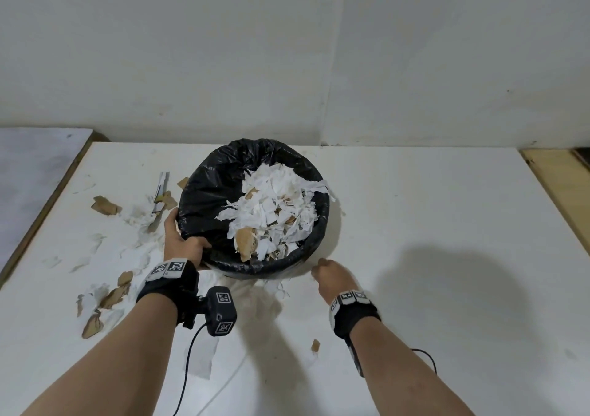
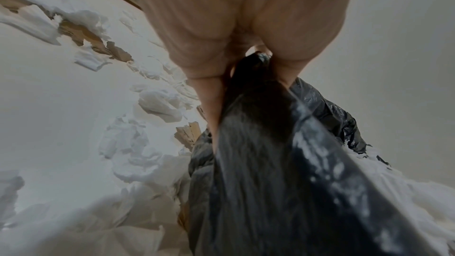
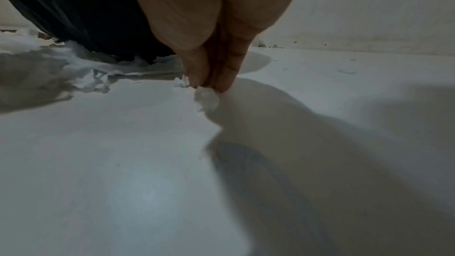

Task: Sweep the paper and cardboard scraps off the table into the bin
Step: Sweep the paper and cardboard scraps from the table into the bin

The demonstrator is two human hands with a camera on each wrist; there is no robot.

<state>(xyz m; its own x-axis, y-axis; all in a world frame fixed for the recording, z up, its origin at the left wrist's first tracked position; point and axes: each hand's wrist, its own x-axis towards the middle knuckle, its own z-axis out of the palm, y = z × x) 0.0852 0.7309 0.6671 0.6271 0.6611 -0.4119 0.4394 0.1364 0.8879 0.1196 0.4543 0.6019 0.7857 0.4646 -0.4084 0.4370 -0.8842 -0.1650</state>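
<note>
A round bin (image 1: 207, 192) lined with a black bag stands on the white table (image 1: 447, 224), heaped with torn white paper and brown cardboard (image 1: 271, 214). My left hand (image 1: 182, 243) grips the bin's near-left rim (image 2: 258, 124), thumb inside and fingers outside. My right hand (image 1: 325, 272) hovers just right of the bin's near side; in the right wrist view its fingertips (image 3: 209, 83) pinch a small white paper scrap (image 3: 206, 98) at the table surface. Loose paper and cardboard scraps (image 1: 108, 300) lie left of the bin (image 2: 157, 104).
More scraps (image 1: 105, 206) sit at the far left, and one cardboard bit (image 1: 315, 345) lies between my forearms. A white paper strip (image 1: 204, 361) lies under my left wrist. A wall stands behind the table; a wooden edge (image 1: 555, 179) borders the right side.
</note>
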